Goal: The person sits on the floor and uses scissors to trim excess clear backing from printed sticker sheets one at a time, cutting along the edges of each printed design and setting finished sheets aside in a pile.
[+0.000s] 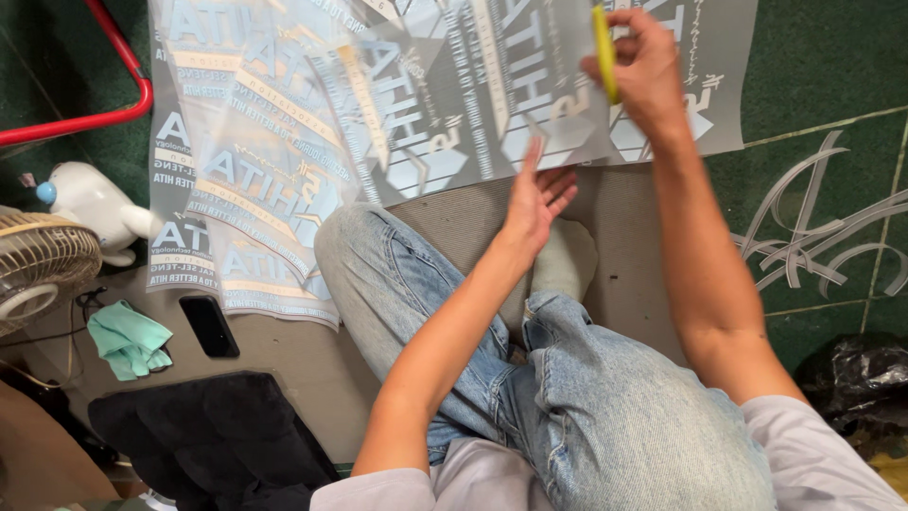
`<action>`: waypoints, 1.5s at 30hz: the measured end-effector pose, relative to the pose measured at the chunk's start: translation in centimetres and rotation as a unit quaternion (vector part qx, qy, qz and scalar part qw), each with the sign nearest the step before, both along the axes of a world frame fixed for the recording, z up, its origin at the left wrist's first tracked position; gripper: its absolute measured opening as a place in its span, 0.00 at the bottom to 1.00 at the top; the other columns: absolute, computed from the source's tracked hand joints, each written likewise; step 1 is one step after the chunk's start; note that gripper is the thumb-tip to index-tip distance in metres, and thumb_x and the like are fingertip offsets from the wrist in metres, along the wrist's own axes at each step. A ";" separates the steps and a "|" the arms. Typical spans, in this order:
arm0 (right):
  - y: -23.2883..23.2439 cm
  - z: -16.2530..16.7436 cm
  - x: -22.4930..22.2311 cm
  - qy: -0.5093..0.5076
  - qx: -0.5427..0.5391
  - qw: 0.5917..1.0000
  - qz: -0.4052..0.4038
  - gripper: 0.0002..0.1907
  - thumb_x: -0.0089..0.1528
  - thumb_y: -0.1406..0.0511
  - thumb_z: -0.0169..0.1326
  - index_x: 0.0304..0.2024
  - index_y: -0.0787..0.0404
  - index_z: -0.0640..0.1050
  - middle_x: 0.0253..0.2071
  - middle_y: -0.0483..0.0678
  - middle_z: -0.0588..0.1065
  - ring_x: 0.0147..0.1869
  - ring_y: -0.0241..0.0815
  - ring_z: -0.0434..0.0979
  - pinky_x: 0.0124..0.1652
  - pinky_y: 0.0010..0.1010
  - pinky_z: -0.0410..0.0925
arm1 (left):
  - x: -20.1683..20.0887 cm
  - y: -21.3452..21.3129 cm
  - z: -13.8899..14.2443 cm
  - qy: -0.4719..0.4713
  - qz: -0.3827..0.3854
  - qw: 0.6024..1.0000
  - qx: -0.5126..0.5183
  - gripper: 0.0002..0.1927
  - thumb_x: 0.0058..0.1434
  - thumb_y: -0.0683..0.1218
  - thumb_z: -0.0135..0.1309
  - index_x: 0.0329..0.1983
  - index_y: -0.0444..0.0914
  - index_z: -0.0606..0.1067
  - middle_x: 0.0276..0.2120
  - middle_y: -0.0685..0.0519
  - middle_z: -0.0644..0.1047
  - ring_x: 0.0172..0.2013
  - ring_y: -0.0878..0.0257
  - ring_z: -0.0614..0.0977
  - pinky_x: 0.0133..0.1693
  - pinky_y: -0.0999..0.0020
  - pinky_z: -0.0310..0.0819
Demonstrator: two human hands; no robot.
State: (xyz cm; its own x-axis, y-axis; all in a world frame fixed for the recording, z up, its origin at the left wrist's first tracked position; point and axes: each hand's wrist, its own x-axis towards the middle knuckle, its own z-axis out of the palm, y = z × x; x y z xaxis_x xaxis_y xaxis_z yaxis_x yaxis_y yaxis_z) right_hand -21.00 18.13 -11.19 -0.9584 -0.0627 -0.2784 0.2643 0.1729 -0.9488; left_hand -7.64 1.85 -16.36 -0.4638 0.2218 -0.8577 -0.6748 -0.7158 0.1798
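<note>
I sit cross-legged on the floor in light blue jeans. My right hand (645, 71) grips a flat yellow scraper (603, 52) and holds it edge-down against a grey printed transfer sheet (473, 104) spread on the floor ahead. My left hand (537, 194) is open with fingers spread, its fingertips touching the near edge of that sheet. A second clear printed film (251, 161) overlaps the sheet's left side and hangs toward me.
A red metal frame (113, 57) lies at far left. A white toy figure (95, 203), a small fan (38, 265), a green cloth (128, 339), a black phone (209, 325) and dark fabric (213, 435) sit to my left. A black bag (856, 374) lies right.
</note>
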 end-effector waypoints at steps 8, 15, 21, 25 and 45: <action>10.2 -1.1 -1.4 0.218 0.363 0.906 0.010 0.09 0.66 0.73 0.67 0.38 0.66 0.77 0.31 0.48 0.76 0.38 0.37 0.78 0.36 0.29 0.68 | -2.2 -2.7 -3.6 0.022 0.149 0.987 -0.052 0.26 0.63 0.52 0.60 0.57 0.31 0.70 0.49 0.45 0.77 0.48 0.55 0.81 0.51 0.62 0.80; 9.2 2.5 6.1 0.214 0.256 0.938 -0.098 0.16 0.69 0.73 0.63 0.57 0.69 0.74 0.36 0.49 0.75 0.37 0.38 0.75 0.35 0.30 0.67 | -4.5 0.1 -3.1 0.019 0.132 0.989 -0.060 0.20 0.64 0.46 0.60 0.51 0.26 0.71 0.45 0.42 0.79 0.43 0.53 0.84 0.45 0.63 0.83; 3.8 2.6 18.5 -0.159 -0.099 0.981 -0.050 0.20 0.65 0.62 0.54 0.57 0.65 0.73 0.33 0.41 0.72 0.35 0.32 0.72 0.38 0.24 0.68 | -4.5 0.8 -2.3 0.039 0.097 0.991 -0.086 0.23 0.59 0.44 0.65 0.52 0.25 0.72 0.43 0.45 0.79 0.41 0.55 0.84 0.44 0.65 0.83; 1.7 1.8 22.5 -0.269 -0.122 0.954 -0.057 0.23 0.65 0.58 0.56 0.58 0.64 0.75 0.32 0.41 0.72 0.35 0.30 0.72 0.37 0.23 0.69 | -4.4 1.7 -2.6 0.076 0.093 0.985 -0.127 0.19 0.56 0.40 0.66 0.49 0.30 0.75 0.39 0.47 0.80 0.36 0.60 0.83 0.39 0.70 0.80; -1.7 0.2 19.3 -0.273 -0.074 0.957 -0.066 0.25 0.63 0.56 0.61 0.56 0.65 0.78 0.32 0.43 0.74 0.33 0.30 0.73 0.33 0.22 0.69 | -3.2 2.2 -2.6 0.069 0.106 0.985 -0.118 0.13 0.60 0.37 0.62 0.46 0.29 0.75 0.40 0.49 0.80 0.36 0.63 0.81 0.39 0.73 0.79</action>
State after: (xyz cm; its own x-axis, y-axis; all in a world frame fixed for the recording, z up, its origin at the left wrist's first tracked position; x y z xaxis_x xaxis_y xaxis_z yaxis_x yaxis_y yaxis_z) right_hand -1.71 16.46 -10.99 -0.6745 -0.0293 -0.7377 0.7382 -0.0217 -0.6742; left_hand -10.84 4.00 -19.00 -0.5944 -0.0906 -0.7991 -0.4720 -0.7652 0.4378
